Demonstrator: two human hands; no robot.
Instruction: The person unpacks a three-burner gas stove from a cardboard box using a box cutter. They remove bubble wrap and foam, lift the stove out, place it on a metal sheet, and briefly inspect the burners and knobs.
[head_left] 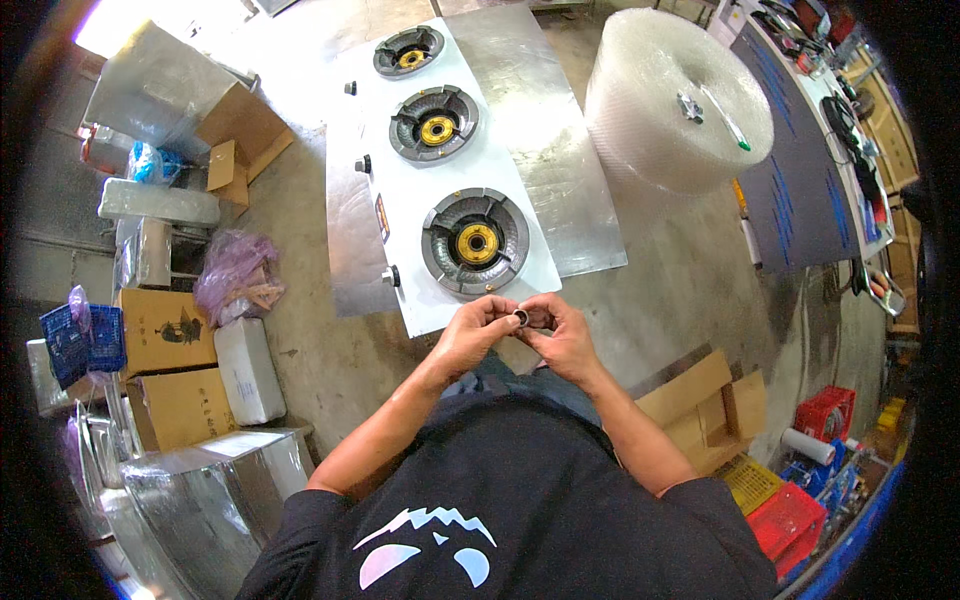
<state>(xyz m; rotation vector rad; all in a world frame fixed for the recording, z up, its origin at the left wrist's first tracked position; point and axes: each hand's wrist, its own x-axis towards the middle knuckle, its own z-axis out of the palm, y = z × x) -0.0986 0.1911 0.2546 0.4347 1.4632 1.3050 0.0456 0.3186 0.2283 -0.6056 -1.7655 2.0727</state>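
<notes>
Between my fingertips is a small round dark piece (521, 317) with a silvery rim; its exact kind is too small to make out. My left hand (474, 330) pinches it from one side. The fingers of my right hand (566, 340) close on it from the other. Both hands are just off the near end of a white gas cooktop (415, 312) with three black burners. The nearest burner (475, 242) has a brass-coloured centre. Along the cooktop's left side stick out black control knobs, the closest knob (391, 276) a little beyond my left hand.
The cooktop lies on a shiny metal sheet (570, 190). A big bubble wrap roll (650, 110) stands at the far right. Cardboard boxes (168, 330) and wrapped parcels line the left. An opened carton (690, 405) and red crates (790, 525) are at the lower right.
</notes>
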